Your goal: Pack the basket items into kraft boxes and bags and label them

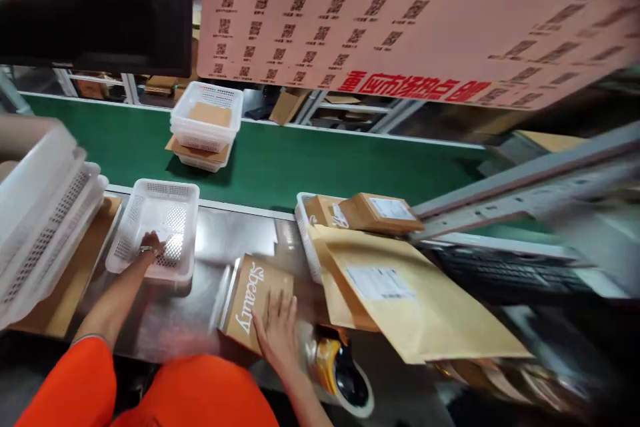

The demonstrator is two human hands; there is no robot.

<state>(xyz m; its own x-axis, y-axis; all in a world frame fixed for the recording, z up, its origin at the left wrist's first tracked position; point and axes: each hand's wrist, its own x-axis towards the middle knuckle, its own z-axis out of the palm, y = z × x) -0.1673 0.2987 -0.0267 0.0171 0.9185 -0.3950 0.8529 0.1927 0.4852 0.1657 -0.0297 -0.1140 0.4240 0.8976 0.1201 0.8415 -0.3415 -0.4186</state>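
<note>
My left hand (151, 245) reaches down into a white plastic basket (189, 227). Its fingers are bent and pressed together at a small white item (163, 232), too unclear to name. On the metal worktop, my right hand (280, 333) lies flat with fingers stretched out on a brown cardboard box (250, 290) printed "beauty". The box sits tilted near the front edge. A tape dispenser (327, 365) with a yellow side and a large roll is just right of that hand.
Stacked white baskets (45, 213) stand at left; more baskets (207, 107) sit on the green conveyor belt (300, 160). At right, a basket (306, 233) holds labelled cartons (373, 213) and padded envelopes (425, 300). A keyboard (500, 273) lies beyond. A QR-code board (320, 33) and monitor (95, 7) hang above.
</note>
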